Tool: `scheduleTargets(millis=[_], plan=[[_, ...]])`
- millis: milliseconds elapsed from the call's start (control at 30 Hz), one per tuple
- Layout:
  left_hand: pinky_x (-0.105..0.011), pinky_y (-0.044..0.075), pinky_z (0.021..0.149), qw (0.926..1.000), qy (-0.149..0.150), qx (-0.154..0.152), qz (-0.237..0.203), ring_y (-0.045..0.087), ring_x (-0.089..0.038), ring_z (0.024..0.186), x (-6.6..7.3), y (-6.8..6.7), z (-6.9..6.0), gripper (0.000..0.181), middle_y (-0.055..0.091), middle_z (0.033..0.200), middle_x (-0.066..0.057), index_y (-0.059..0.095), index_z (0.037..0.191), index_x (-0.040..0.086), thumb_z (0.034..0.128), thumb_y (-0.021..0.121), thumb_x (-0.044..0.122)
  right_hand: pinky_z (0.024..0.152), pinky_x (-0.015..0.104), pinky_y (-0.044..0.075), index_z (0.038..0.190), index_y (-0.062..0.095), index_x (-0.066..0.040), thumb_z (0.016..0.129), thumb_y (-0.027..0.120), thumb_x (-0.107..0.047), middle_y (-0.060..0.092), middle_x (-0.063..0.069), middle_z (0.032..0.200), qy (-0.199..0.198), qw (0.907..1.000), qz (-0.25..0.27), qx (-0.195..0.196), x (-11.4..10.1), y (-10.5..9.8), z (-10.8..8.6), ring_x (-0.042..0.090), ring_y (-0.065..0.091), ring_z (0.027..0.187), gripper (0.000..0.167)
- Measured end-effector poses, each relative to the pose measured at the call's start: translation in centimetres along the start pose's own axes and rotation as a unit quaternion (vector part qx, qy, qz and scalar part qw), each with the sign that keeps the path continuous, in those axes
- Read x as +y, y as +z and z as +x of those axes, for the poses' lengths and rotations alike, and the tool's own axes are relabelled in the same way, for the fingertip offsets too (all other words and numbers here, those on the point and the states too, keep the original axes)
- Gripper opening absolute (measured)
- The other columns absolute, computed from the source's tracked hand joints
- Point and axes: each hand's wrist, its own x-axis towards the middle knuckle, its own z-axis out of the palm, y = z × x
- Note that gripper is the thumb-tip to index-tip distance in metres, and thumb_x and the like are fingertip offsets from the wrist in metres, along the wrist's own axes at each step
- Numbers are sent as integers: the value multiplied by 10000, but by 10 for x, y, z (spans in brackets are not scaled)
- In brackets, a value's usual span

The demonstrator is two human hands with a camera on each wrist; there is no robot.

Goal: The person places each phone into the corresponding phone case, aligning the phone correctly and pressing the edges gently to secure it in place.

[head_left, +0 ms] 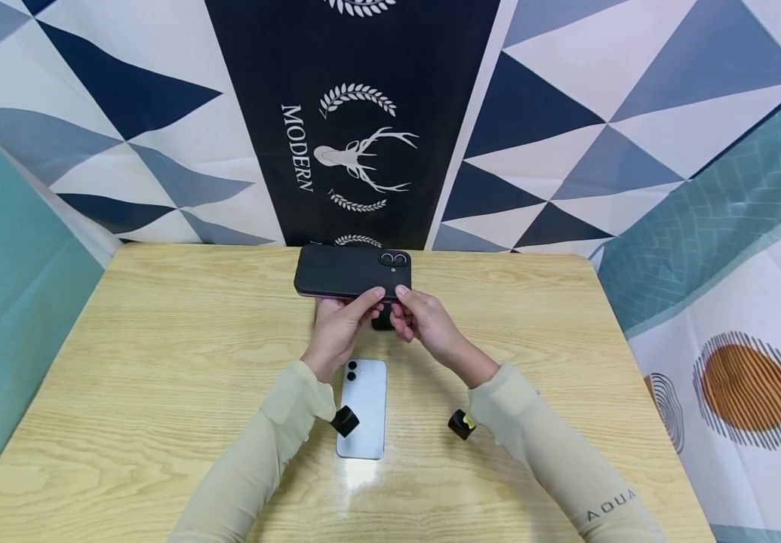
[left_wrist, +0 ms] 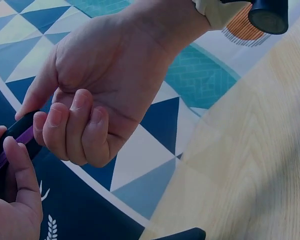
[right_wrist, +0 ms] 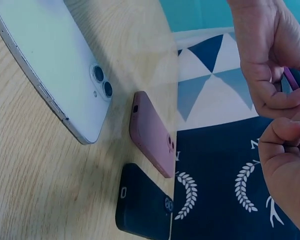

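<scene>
Pale wood grain covers the desk (head_left: 159, 377), and nearest of all a white phone (head_left: 368, 396) lies lenses up, apparently set along the middle so either arm can reach it. Farther out, a dark phone (head_left: 342, 271) is held up sideways above the desk, its lens end to the right. I see the left hand (head_left: 339, 332) pinching its near edge, thumb on the back, fingers tucked beneath; the right hand (head_left: 431, 324) pinches just beside it, close to the lens-end corner. That paired grip probably steadies the edge, where a purple strip shows. Underneath, a pink case (right_wrist: 152, 135) and a black case (right_wrist: 145, 202) lie side by side; whether they hold phones, I can't tell. Patterned cloth (head_left: 553, 98) hangs behind everything.
</scene>
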Motion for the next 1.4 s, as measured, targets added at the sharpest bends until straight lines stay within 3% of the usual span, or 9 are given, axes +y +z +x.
scheduleTargets(millis=[133, 367, 600, 800, 1000, 1200, 1400], plan=[[-150, 535, 577, 10000, -13, 65, -14, 618, -69, 619, 1, 0, 0, 212, 651, 764, 4, 594, 956, 102, 802, 715, 23, 501, 210, 357, 751, 432, -64, 1020, 295, -295, 458, -14, 602, -15, 9998, -189, 66, 0, 1, 0, 88, 396, 514, 379], [-131, 505, 539, 9999, -74, 109, -107, 594, -49, 578, 2, 0, 1, 139, 652, 692, 31, 592, 893, 93, 848, 627, -34, 478, 199, 362, 745, 480, -64, 1007, 339, -382, 499, -18, 566, 85, 9991, -283, 310, 2, 1, 1, 93, 428, 485, 435], [-126, 508, 547, 9998, -68, 114, -129, 602, -47, 587, 3, -1, 2, 175, 651, 703, 35, 553, 924, 100, 848, 620, -43, 460, 179, 328, 687, 460, -67, 1007, 384, -330, 463, -39, 540, -19, 9979, -198, 618, 1, 2, 1, 77, 401, 479, 422], [-138, 518, 554, 9997, -108, 140, -192, 611, -56, 583, 3, -1, 3, 166, 658, 689, 23, 569, 899, 91, 840, 619, -56, 472, 184, 277, 660, 390, -64, 1012, 375, -269, 381, -46, 519, -175, 9982, 215, 525, 2, 5, 1, 76, 339, 478, 408], [-137, 523, 555, 9972, -420, 232, -578, 620, -62, 565, 2, 2, 2, 123, 663, 665, 1, 619, 797, 70, 837, 618, -46, 476, 188, 271, 645, 338, -71, 1012, 333, -194, 371, -51, 493, -585, 9937, 869, 404, 5, 10, 2, 71, 330, 464, 387], [-139, 522, 550, 9978, -345, 207, -534, 621, -61, 562, 4, 2, 1, 126, 659, 666, 2, 597, 826, 65, 836, 608, -60, 488, 204, 297, 648, 338, -67, 1011, 313, -181, 413, -37, 506, -632, 9937, 830, 398, 4, 11, 3, 81, 349, 468, 381], [-138, 524, 556, 9984, -269, 162, -475, 622, -61, 569, 4, 2, 1, 136, 660, 682, 3, 584, 869, 62, 837, 606, -68, 485, 202, 335, 673, 421, -76, 1012, 301, -214, 470, -26, 531, -416, 9950, 849, 330, 4, 8, 4, 67, 360, 455, 386]])
